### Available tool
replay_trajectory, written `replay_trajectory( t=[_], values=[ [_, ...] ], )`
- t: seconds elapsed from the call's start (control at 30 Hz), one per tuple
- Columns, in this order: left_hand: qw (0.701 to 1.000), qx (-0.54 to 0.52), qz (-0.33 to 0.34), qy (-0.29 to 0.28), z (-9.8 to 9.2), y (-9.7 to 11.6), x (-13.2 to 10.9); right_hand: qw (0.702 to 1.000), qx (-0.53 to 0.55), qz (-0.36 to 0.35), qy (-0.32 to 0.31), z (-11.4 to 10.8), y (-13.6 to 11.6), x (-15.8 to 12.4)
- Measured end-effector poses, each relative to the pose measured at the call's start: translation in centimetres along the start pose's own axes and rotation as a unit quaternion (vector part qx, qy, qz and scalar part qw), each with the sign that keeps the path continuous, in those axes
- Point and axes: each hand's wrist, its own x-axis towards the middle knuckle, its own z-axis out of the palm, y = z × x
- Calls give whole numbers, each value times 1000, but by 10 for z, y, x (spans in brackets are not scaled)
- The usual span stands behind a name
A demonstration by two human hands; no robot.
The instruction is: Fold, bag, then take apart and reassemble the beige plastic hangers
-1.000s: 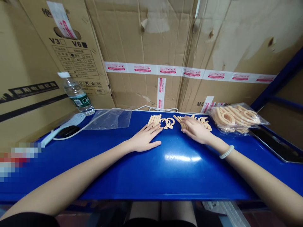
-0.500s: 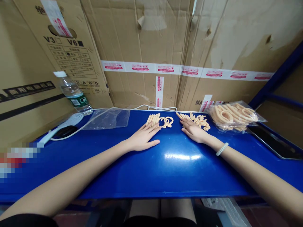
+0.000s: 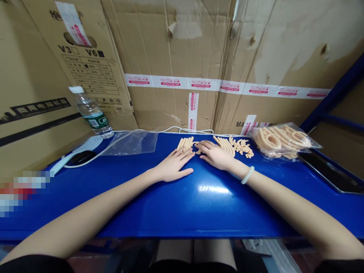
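My left hand (image 3: 174,165) lies flat with fingers stretched, its tips over the near ends of several straight beige sticks (image 3: 185,143). To its right, my right hand (image 3: 215,155) is open, palm down, its fingertips over a few curved beige pieces (image 3: 198,151) that it mostly hides. Just beyond the right hand lies a row of hooked beige strips (image 3: 224,143). A cluster of small curly beige pieces (image 3: 241,146) sits to the right of that row.
A clear bag of beige rings and strips (image 3: 280,139) and a dark phone (image 3: 331,172) lie at the right. At the left are a flat plastic bag (image 3: 131,143), a water bottle (image 3: 95,117), a hairbrush (image 3: 82,149) and a black mouse (image 3: 83,157). Cardboard (image 3: 170,106) walls the blue table (image 3: 170,208).
My right hand has moved left from the hooked strips to the curved pieces, uncovering the hooked row. My left hand has stayed in place.
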Motion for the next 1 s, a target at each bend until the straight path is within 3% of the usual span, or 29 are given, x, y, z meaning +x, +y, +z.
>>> replay_trajectory(
  t=[0.13,0.37,0.57,0.77,1.0],
  values=[
    [1000,-2,-2,-2,-1,0,0,1000,-2,18,-7,12,-2,10],
    [1000,-4,-5,-12,-2,1,3,998,-11,64,-1,16,11,-3],
    [999,-13,-28,-22,-1,9,20,997,-15,70,29,-5,28,-9],
    [1000,-19,-24,-1,2,10,24,995,-16,98,28,-42,80,-54],
    [999,-17,-35,-6,0,13,24,989,-13,148,14,-26,107,-96]
  ],
)
